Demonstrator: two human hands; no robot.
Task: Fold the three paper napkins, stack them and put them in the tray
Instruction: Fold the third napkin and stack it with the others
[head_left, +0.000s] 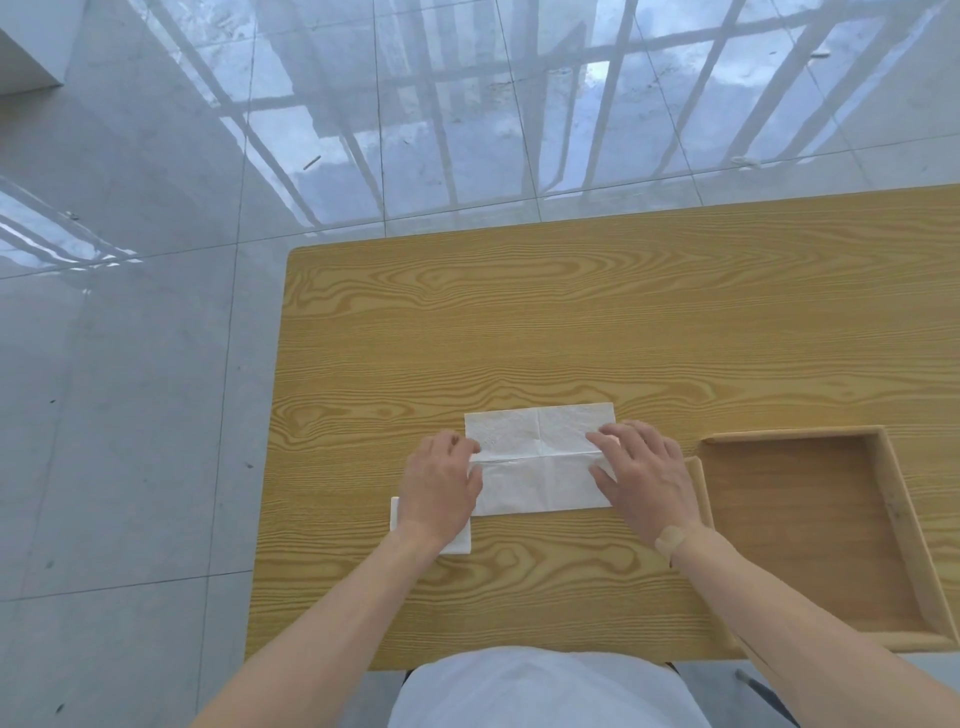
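I am watching a white napkin (540, 457) lying spread flat on the wooden counter (519, 322), creased across its middle. The left hand (439, 483) is resting on its left edge, fingers loosely bent and pressing near the crease, grasping nothing that I can see. The right hand (641, 470) is lying released on the right edge, fingers straight and spread. A second napkin (457, 543) is sitting just beside, partly hidden under the left wrist. The wooden tray (898, 519) is standing right of the hands.
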